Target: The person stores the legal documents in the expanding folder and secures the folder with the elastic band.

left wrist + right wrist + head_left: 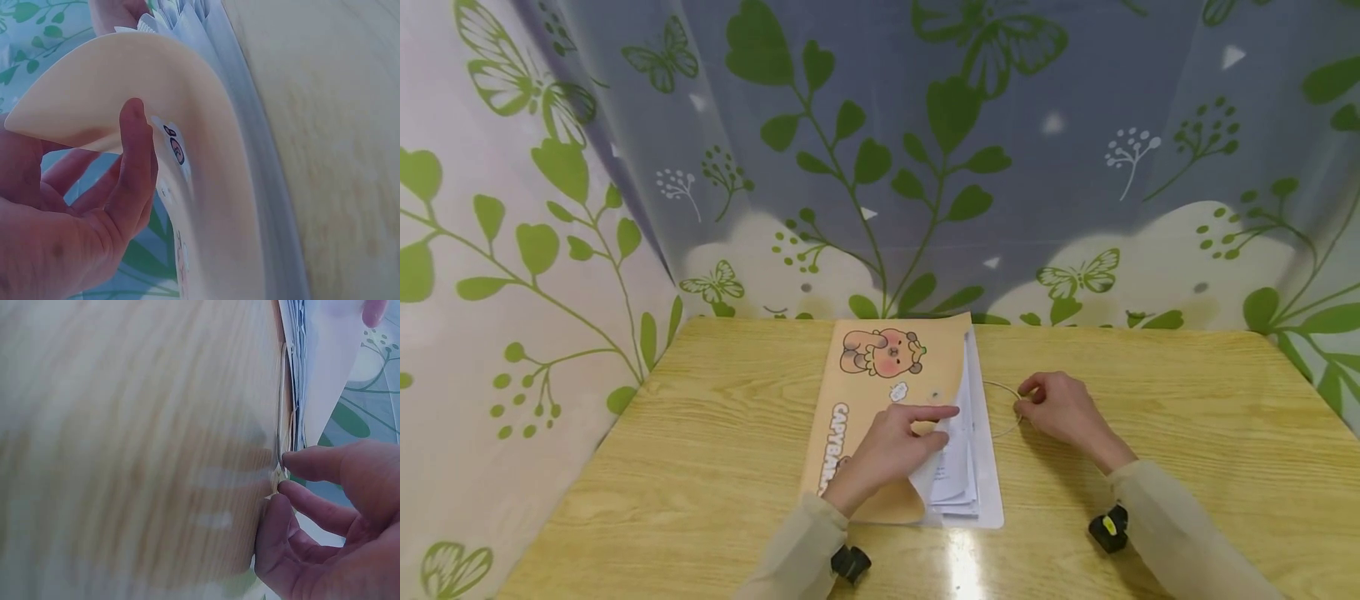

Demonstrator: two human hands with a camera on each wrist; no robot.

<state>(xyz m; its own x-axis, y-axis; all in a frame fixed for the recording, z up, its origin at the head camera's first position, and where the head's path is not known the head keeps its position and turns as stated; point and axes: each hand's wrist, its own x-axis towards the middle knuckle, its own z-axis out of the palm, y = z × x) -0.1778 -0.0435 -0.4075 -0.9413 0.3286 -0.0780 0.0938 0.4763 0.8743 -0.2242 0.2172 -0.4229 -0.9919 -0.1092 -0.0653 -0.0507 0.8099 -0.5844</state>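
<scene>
A tan folder with capybara drawings and lettering lies on the table, its cover bent up along the right side. Loose white papers show beneath that cover. My left hand holds the curled cover near its free edge, index finger stretched out. Beyond the folder's right edge, my right hand pinches a thin, light elastic cord. The cord makes a loop out from the folder. In the right wrist view, thumb and fingertips meet at the cord beside the stacked sheets.
The wood-grain table extends to both sides of the folder. Behind it hangs a cloth printed with leaves and butterflies, and similar cloth hangs at the left. A black wrist camera sits by the right sleeve.
</scene>
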